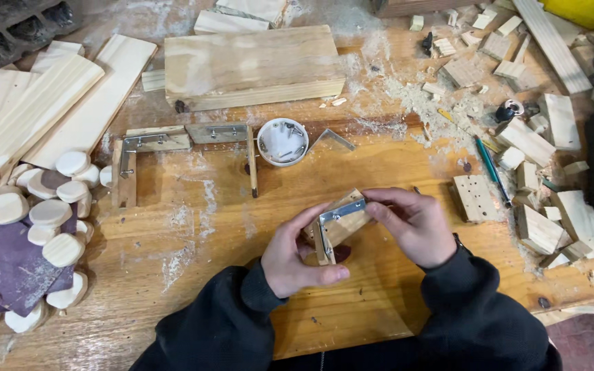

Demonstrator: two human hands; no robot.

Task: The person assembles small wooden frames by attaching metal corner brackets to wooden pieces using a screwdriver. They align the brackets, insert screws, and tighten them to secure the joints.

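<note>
My left hand [295, 257] and my right hand [410, 223] together hold a small wooden corner piece [342, 227] just above the workbench [194, 227]. A metal angle bracket [331, 218] lies across its joint, with my right fingertips on the bracket's upper arm. The left thumb wraps under the piece. Behind it stand a white round cup of screws [282, 141], a loose metal bracket [333, 139] and two wooden corner frames with brackets [151, 148], [232, 137].
A thick wood block [252, 65] lies at the back. Long planks [42, 110] and rounded wood discs [53, 213] on purple sandpaper [1, 268] fill the left. Many small offcuts [537, 227], a drilled block [474, 198], a green pencil [493, 168] and sawdust sit on the right.
</note>
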